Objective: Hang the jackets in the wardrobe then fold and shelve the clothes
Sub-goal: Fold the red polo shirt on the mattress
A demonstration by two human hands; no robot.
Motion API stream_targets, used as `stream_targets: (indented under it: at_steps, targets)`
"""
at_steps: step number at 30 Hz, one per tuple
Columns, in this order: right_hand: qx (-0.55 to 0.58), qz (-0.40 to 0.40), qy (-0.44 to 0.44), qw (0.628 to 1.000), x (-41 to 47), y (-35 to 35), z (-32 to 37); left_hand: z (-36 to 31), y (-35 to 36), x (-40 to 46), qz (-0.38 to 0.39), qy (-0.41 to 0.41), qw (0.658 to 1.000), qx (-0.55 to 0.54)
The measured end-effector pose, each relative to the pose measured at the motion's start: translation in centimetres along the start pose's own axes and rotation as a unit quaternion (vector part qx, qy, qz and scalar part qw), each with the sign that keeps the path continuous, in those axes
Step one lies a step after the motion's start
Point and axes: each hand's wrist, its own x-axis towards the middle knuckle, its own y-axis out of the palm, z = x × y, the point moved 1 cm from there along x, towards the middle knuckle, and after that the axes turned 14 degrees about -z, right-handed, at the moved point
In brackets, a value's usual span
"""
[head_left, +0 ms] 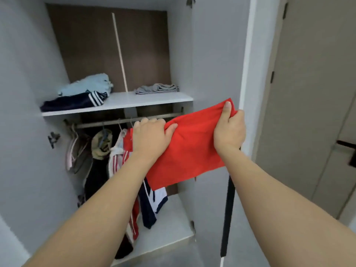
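Open grey wardrobe (25, 78) with a dark brown back panel, and a pale thin rod (119, 53) leaning upright against that panel. The white shelf (138, 102) across the middle carries a light blue garment (86, 85) piled on a navy one with white stripes (71, 103) at the left, and a small folded grey item (157, 88) off to the right, well apart from them. Under the shelf runs a metal hanging rail (115, 122) with several jackets (100, 145) on hangers, crowded toward the left, including a red and white striped one (120, 157). The wardrobe floor (169, 218) is white.

Both hands are up in front of the rail holding a folded red garment (188, 147): left hand (151, 136) has its fingers curled over the left edge, right hand (229, 128) grips the top right corner with the thumb on the front. The open door (215, 54) stands at the right, with a black strip handle (228, 218) on it. Beyond it is a beige room door (312, 93) with a black handle (346, 151).
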Motion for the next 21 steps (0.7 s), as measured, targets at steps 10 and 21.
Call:
stream_targets:
  at_steps: [10,21]
  targets:
    - [0.017,0.184,0.031,0.982,-3.2,17.4,4.9,13.4,4.9,5.5,-0.010,-0.078,0.993,0.084]
    - [0.139,0.201,-0.036,0.969,7.6,30.4,7.6,13.6,12.1,21.2,-0.097,-0.075,0.982,0.141]
